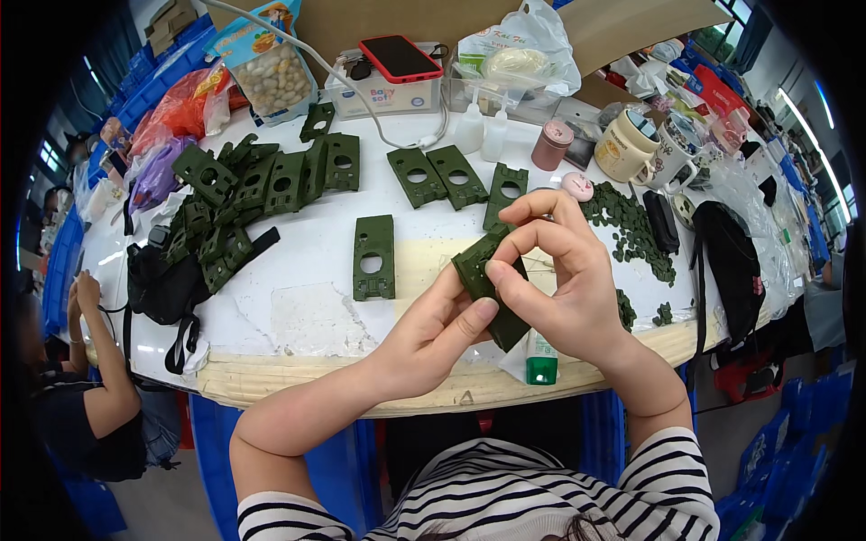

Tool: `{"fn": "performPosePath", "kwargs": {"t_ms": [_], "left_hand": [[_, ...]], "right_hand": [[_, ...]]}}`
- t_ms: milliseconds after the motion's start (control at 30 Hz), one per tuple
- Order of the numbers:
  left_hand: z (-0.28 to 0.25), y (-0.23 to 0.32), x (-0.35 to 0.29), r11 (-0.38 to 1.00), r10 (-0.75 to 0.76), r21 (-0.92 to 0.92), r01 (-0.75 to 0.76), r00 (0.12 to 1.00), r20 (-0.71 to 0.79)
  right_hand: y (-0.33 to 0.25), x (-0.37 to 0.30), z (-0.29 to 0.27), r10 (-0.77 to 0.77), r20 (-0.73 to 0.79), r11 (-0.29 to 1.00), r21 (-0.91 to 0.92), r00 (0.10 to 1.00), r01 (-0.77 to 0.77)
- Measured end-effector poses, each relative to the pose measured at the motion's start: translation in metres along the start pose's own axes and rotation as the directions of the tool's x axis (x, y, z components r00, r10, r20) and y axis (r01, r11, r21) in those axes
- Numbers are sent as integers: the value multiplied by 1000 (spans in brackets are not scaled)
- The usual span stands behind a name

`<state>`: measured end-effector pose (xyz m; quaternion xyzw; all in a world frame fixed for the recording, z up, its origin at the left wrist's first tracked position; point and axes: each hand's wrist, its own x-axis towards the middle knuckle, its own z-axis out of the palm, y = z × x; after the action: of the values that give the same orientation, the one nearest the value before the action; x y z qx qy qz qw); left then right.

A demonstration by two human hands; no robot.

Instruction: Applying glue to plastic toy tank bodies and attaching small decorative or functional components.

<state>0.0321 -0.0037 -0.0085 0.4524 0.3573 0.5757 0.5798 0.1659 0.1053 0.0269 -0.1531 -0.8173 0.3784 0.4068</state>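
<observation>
My left hand (431, 332) grips a dark green plastic toy tank hull (507, 326), tilted above the table's front edge, with the thumb lying along its side. At the hull's upper end my right hand (577, 293) is closed in a pinch, thumb against forefinger. Anything between those fingertips is hidden or too small to name. A similar hull with a round hole (373, 236) lies flat to the left of my hands. Beyond them are more hulls (417, 178), one partly behind my right hand. Small green pieces (636, 236) are spread to the right.
A heap of green hulls (253, 185) covers the left side beside a black bag (162, 287). White squeeze bottles (470, 129), a pink tin (552, 146) and mugs (624, 149) stand at the back. A green-capped tube (541, 365) lies below my hands. Another person's arm (106, 347) is at far left.
</observation>
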Motion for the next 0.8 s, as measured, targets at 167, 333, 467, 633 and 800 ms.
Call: {"fn": "performPosePath", "kwargs": {"t_ms": [167, 333, 467, 633, 800], "left_hand": [[1, 1, 0, 1000, 3, 8, -3, 1000, -7], [0, 0, 0, 1000, -9, 21, 9, 1000, -12], [1, 1, 0, 1000, 1, 18, 0, 1000, -10], [2, 1, 0, 1000, 6, 16, -6, 1000, -3], [-2, 2, -1, 998, -27, 51, 25, 999, 42]], "right_hand": [[-1, 0, 1, -20, -15, 999, -41, 1000, 19], [0, 0, 1, -34, -18, 997, -70, 999, 33], [-2, 0, 0, -47, -15, 994, -99, 999, 45], [-1, 1, 1, -64, -20, 991, -118, 998, 61], [-1, 1, 1, -75, -19, 989, -130, 997, 72]]}}
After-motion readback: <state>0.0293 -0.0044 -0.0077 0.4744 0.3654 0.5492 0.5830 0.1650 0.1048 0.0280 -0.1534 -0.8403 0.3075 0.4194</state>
